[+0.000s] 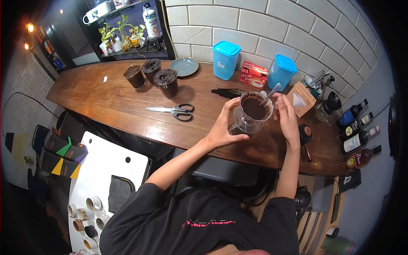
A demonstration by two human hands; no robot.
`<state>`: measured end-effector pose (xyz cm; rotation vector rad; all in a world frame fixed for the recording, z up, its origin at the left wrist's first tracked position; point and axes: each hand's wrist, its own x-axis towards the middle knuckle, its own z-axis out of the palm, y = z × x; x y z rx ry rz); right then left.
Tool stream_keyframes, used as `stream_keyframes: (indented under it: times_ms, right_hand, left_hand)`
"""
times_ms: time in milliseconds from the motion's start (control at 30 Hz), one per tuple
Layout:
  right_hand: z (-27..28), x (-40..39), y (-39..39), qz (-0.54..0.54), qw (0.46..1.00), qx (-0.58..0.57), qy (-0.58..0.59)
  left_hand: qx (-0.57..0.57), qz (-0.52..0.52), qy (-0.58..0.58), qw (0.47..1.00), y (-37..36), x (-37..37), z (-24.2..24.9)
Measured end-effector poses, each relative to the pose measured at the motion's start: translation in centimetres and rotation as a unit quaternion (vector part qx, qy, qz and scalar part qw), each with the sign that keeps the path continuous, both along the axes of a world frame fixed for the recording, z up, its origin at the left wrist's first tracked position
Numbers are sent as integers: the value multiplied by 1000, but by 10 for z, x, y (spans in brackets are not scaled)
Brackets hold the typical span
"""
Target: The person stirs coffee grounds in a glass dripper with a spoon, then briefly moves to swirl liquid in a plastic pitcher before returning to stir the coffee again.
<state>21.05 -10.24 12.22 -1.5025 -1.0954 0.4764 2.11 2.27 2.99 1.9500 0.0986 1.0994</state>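
Left hand [222,126] grips one carafe [248,122]; right hand [287,114] near; three cups [167,87].

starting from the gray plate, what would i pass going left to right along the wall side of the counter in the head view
gray plate, first blue-lidded container, red box, second blue-lidded container, tan box, four bottles

The bare left hand [225,122] curves around from the left, its thumb extended toward the right. The bare right hand [286,112], farther right, has its fingers raised and bent. Both bare forearms reach far.
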Motion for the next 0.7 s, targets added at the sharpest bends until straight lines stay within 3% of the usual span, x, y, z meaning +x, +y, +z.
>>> stream_keyframes:
  times_ms: [67, 267, 500, 700]
  right_hand:
    - [3, 2, 1, 1, 998, -28, -54]
    - [-2, 16, 6, 43, 999, -27, 8]
    - [8, 18, 11, 96, 995, 6, -4]
    - [11, 28, 16, 89, 994, -46, -39]
  left_hand:
    - [-10, 3, 17, 1000, -2, 2, -2]
    - [20, 20, 29, 999, -4, 6, -5]
    - [-10, 25, 25, 999, -7, 6, -11]
    - [39, 27, 52, 997, -2, 2, -13]
